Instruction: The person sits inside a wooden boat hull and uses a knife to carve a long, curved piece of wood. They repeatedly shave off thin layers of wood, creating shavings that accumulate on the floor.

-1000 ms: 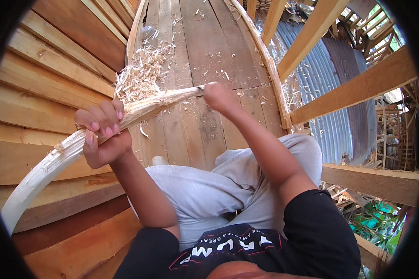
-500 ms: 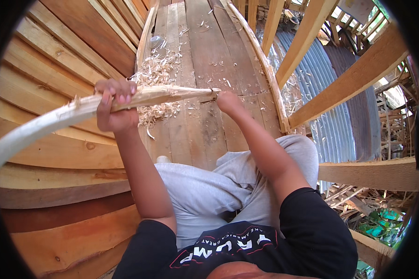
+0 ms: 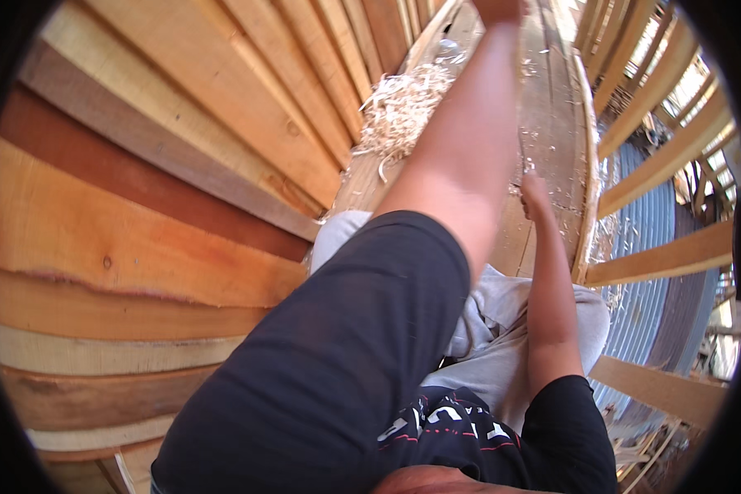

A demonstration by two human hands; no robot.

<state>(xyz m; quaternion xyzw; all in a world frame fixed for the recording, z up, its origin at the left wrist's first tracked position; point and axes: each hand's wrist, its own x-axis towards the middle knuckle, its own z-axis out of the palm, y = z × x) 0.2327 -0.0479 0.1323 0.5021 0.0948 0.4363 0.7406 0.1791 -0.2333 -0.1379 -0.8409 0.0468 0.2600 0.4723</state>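
My left arm is stretched up across the view. My left hand [image 3: 498, 10] is smeared by motion and partly cut off at the top edge, so its fingers cannot be read. The long curved wooden pole held earlier does not show clearly; my forearm covers much of that area. Lower down, over the floorboards, my right hand [image 3: 536, 199] is closed, its grip mostly hidden. A small pale tip [image 3: 528, 165] pokes out just beyond it, too small to name.
Curled wood shavings [image 3: 407, 111] lie heaped on the plank floor [image 3: 560, 123] beside the left board wall [image 3: 140, 222]. A clear cup-like object [image 3: 449, 51] sits past the heap. On the right stand slanted wooden rails [image 3: 671, 251], with corrugated metal sheets [image 3: 634, 288] beyond.
My left arm has swung up and away, taking the hand to the top edge; the pole has left plain sight. The whole view has shifted leftward, and my right hand stays low and closed.
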